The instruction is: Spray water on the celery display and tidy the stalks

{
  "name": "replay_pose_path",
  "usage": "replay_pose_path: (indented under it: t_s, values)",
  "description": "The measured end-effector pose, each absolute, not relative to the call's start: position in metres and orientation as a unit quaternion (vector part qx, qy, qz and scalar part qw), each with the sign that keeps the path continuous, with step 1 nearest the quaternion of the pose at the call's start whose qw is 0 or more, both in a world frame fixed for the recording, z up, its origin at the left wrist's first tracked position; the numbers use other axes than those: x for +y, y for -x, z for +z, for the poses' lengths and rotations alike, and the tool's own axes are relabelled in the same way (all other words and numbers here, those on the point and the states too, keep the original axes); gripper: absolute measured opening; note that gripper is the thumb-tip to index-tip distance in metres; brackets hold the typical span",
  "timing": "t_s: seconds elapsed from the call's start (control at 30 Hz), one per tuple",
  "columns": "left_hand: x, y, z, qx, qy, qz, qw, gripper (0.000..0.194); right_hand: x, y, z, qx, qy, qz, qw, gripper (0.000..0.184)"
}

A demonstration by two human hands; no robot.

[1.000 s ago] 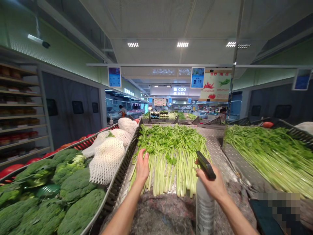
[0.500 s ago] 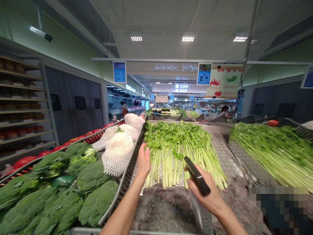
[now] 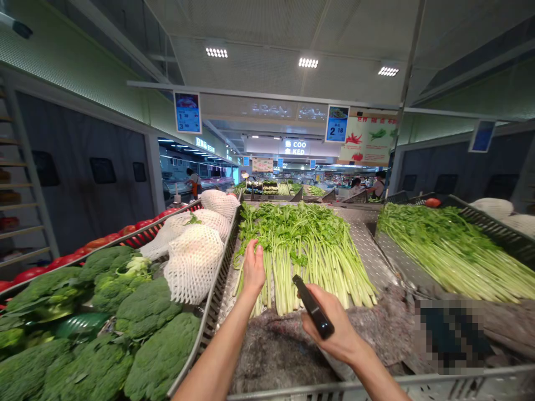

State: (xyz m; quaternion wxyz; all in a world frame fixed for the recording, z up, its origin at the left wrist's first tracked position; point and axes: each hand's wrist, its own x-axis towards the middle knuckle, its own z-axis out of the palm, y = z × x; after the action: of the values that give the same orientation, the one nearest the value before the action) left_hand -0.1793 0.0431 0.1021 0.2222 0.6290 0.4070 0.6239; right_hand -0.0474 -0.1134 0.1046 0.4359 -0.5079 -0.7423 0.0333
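Bunches of celery [image 3: 309, 256] lie side by side on a metal display surface in front of me, leaves away and pale stalks towards me. My left hand [image 3: 253, 267] is at the left part of the celery, fingers stretched out and thumb apart; whether it touches the stalks I cannot tell. In my right hand [image 3: 330, 323], near the stalk ends, is a spray bottle [image 3: 313, 307]. Its black head shows above my fingers, tilted with the front end pointing at the celery. The clear body is mostly hidden below my hand.
A black crate at left holds broccoli [image 3: 159, 312] and net-wrapped produce [image 3: 194, 267], with tomatoes [image 3: 98, 243] beyond. Dark wet cloth [image 3: 284, 351] covers the near side. A mirror [image 3: 443, 239] stands at right, and a grey crate edge [image 3: 376, 384] runs along the front.
The view has swung a little to the right. My left hand has moved right over the celery's left part. My right hand has drawn slightly nearer to me, still holding the spray bottle.
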Motion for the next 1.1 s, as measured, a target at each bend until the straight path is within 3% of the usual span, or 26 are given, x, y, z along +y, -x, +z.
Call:
replay_pose_path:
  t_s: [0.17, 0.3, 0.53, 0.77, 1.1]
  values:
    - [0.050, 0.177, 0.112, 0.405, -0.620, 0.635, 0.220, 0.038, -0.095, 0.041, 0.126, -0.712, 0.530, 0.020, 0.460, 0.019]
    - [0.060, 0.182, 0.131, 0.427, -0.581, 0.653, 0.231, 0.040, -0.076, 0.036, 0.166, -0.664, 0.528, 0.045, 0.527, 0.014]
    - [0.075, 0.198, 0.145, 0.446, -0.565, 0.663, 0.208, 0.041, -0.054, 0.049, 0.184, -0.573, 0.432, 0.274, 0.641, 0.020]
    - [0.077, 0.215, 0.135, 0.460, -0.552, 0.667, 0.197, 0.040, -0.068, 0.064, 0.178, -0.571, 0.381, 0.292, 0.666, 0.025]
    - [0.067, 0.221, 0.178, 0.417, -0.583, 0.678, 0.164, 0.042, -0.077, 0.059, 0.174, -0.592, 0.396, 0.272, 0.647, 0.030]
